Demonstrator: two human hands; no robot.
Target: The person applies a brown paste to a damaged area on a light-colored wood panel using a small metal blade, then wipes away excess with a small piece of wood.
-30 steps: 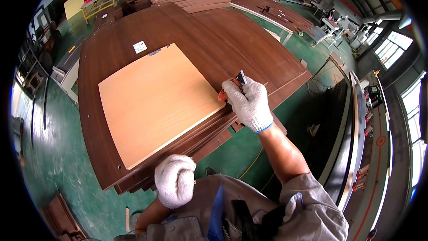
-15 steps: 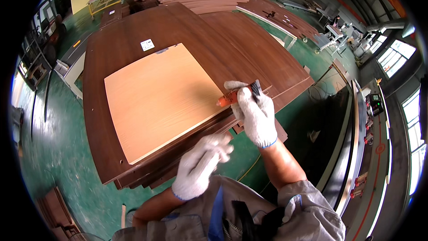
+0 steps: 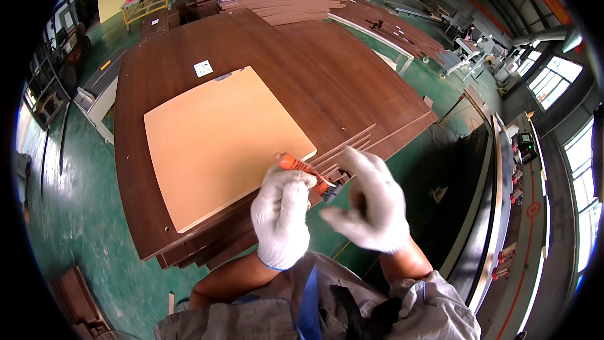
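My left hand point(image 3: 281, 217), in a white knit glove, is closed round a slim orange hand-held piece point(image 3: 304, 168) with black markings and a dark, wider end. I cannot make out its exact kind. It slants above the front right edge of a light wood-coloured panel point(image 3: 220, 145), its dark end pointing down toward my right hand. My right hand point(image 3: 377, 204), gloved alike and a little blurred, is open beside that end, thumb and fingers apart. Under the light panel lies a stack of dark brown boards point(image 3: 277, 56).
A white label point(image 3: 202, 68) sits on the brown boards behind the light panel. Long machine rails point(image 3: 513, 214) run along my right side. More stacked brown boards point(image 3: 283, 3) stand at the back. Green floor point(image 3: 82, 195) shows at the left.
The orange piece has passed from my right hand to my left and turned, its dark end now lower. My right hand has come down and opened; my left has moved up slightly.
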